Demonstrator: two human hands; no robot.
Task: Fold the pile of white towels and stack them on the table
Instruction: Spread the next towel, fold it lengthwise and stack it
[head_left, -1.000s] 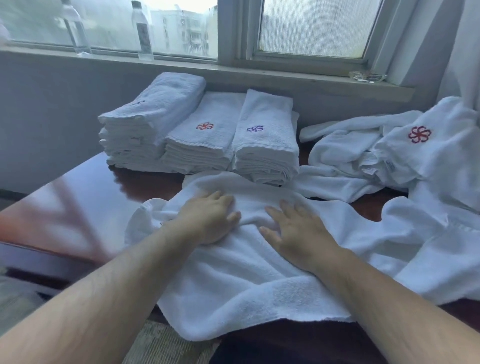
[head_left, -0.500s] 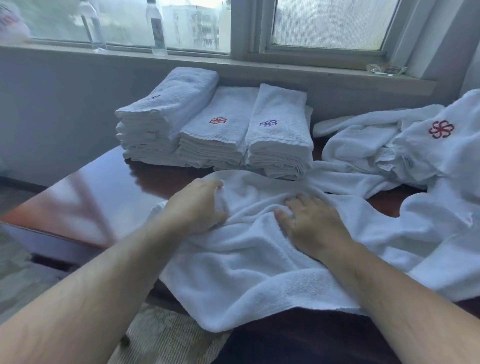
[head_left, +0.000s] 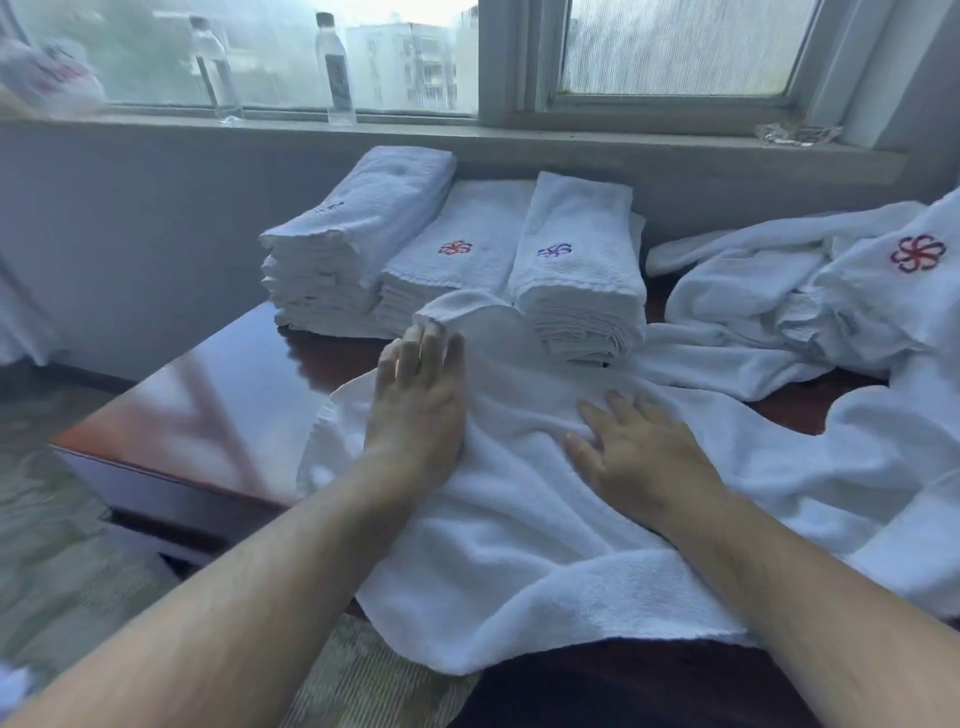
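Towel (head_left: 519, 530) in work lies spread and rumpled across the near part of the counter (head_left: 208, 415), its near edge hanging over the front. We note both hands apart on it: the left hand (head_left: 415, 405) reaches toward the far left corner, which is lifted and curled just at the fingertips; whether it pinches the corner or only pushes it we cannot tell. The right hand (head_left: 639, 457) lies flat, fingers straight, pressing the middle. Three folded stacks (head_left: 457, 260) stand at the back under the window; the unfolded pile (head_left: 805, 301) sits to the right, touching our towel.

Risks, as we judge them: the raised corner is close to the stacks and could nudge them; the overhang could drag the cloth off; creases left under the palm would fold in crooked.
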